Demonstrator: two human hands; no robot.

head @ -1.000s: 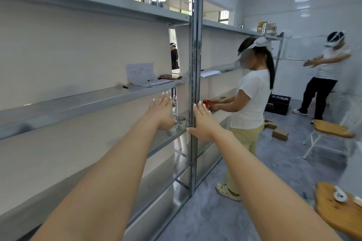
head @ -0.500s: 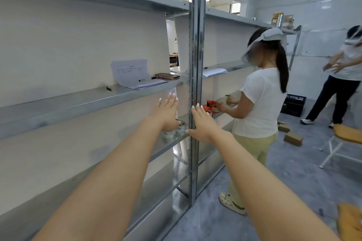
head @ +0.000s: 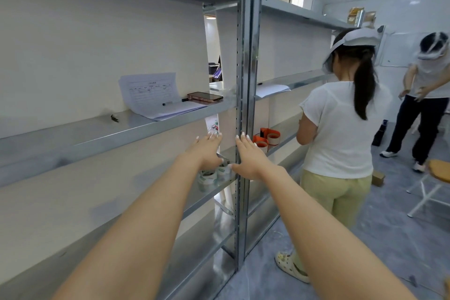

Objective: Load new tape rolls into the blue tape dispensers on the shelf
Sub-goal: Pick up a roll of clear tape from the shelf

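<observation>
Two bare arms reach toward a grey metal shelf (head: 155,129) unit in a white-walled room. The left hand (head: 207,151) is spread flat, fingers straight and together, palm down over a cluster of tape rolls (head: 211,175) that sit on the middle shelf just left of the steel upright (head: 246,105); its grip is open and has hold of nothing. The right hand (head: 250,158) is likewise flat and open, fingers extended in front of the upright, thumb angled toward the rolls, holding nothing. The rolls look clear or pale with green-and-white labels, though the left hand covers part of them and their number is hard to make out. No blue dispenser can be made out near the hands.

On the shelf above lie printed sheets of paper (head: 151,95), a black marker (head: 168,103) and a phone (head: 205,96) lying flat. Past the upright, on the same level as the hands, stand orange tape dispensers (head: 266,137). A person in a white T-shirt (head: 341,134) and a visor stands at the next bay, back to the camera. Farther right, a second person in dark trousers (head: 423,114) bends forward near a chair with a wooden seat (head: 438,173).
</observation>
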